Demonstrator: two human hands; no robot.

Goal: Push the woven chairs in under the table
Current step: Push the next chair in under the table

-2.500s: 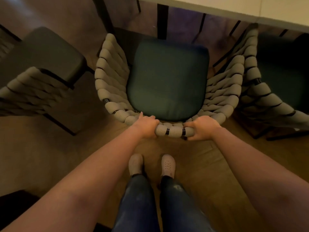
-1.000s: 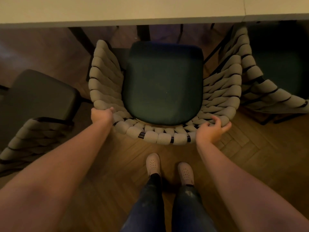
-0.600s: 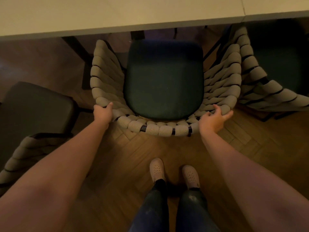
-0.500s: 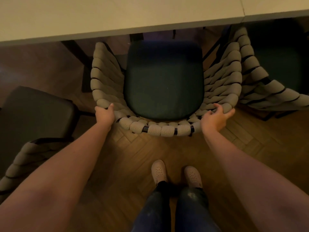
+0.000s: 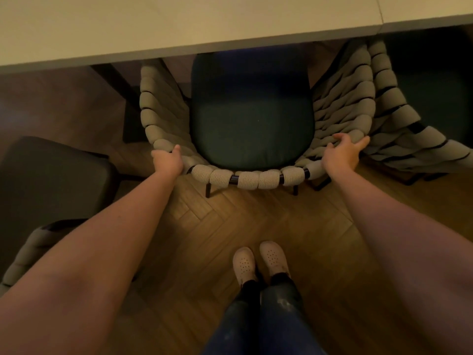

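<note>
Under the pale desk (image 5: 179, 26) edge, the woven chair (image 5: 252, 179) now sits deeper than half a second ago. The front of its cushion (image 5: 252, 124) has slipped beneath the desktop, and two dark rear legs (image 5: 208, 190) show below the backrest where none showed before. Both hands keep to the same corners of the rim. The backrest is a curved dark tube wrapped in thick, knitted beige rope loops that fan down both sides to the smooth, rounded, dark green cushion. The left hand (image 5: 166, 162) is clamped on the rim's left bend, thumb on top, arm stretched nearly straight. The right hand (image 5: 343, 153) clasps the right bend, its fingers (image 5: 363, 144) spread apart and hooked over the top. A second woven chair (image 5: 399, 134) stands just beside it on the right, tucked under the desk. A third chair (image 5: 51, 180) stands out on the left over the herringbone wood floor (image 5: 230, 221).
</note>
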